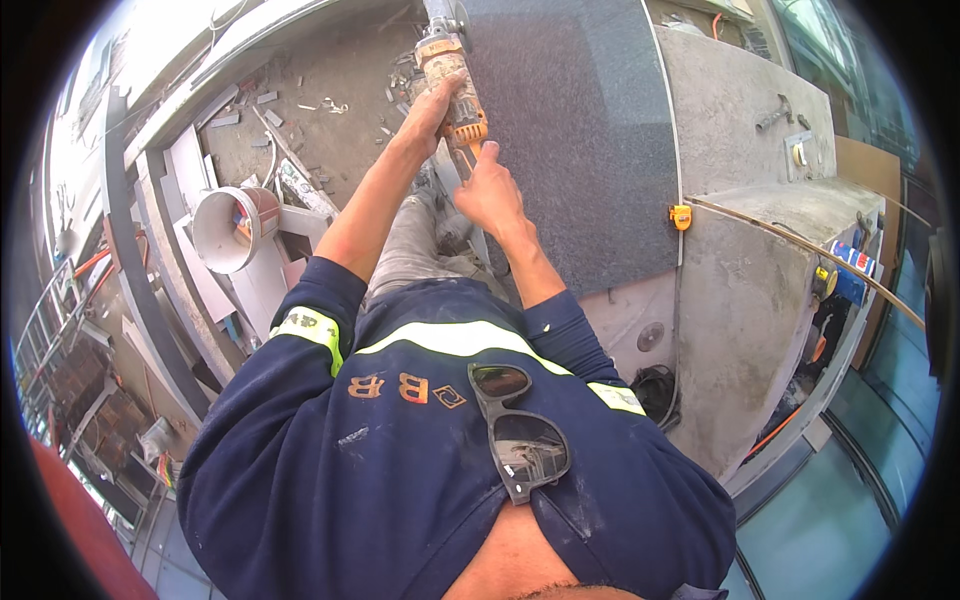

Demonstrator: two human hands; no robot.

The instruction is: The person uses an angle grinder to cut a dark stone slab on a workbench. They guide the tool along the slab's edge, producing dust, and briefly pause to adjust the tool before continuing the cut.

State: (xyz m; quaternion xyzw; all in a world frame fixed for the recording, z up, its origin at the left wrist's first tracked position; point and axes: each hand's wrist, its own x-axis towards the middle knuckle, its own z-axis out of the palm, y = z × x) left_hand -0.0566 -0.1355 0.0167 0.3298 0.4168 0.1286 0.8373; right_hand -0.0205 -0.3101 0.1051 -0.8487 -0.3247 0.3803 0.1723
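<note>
A dusty yellow-orange angle grinder (pixel 455 95) points away from me at the left edge of a large dark grey stone slab (pixel 575 130). My left hand (pixel 432 115) is closed around the grinder's body. My right hand (pixel 490 198) is wrapped about its rear handle, closer to me, with the thumb lying along it. Part of the disc (pixel 461 18) shows at the top of the view, by the slab's edge. Whether the disc touches the stone, or is spinning, I cannot make out.
Right of the slab, a yellow tape measure (pixel 681 217) sits against a concrete block (pixel 740 320). A hammer (pixel 774 114) lies on the concrete beyond. Leftward stand a white bucket (pixel 222 232) and a long metal beam (pixel 140 250). Stone offcuts (pixel 225 120) litter the ground.
</note>
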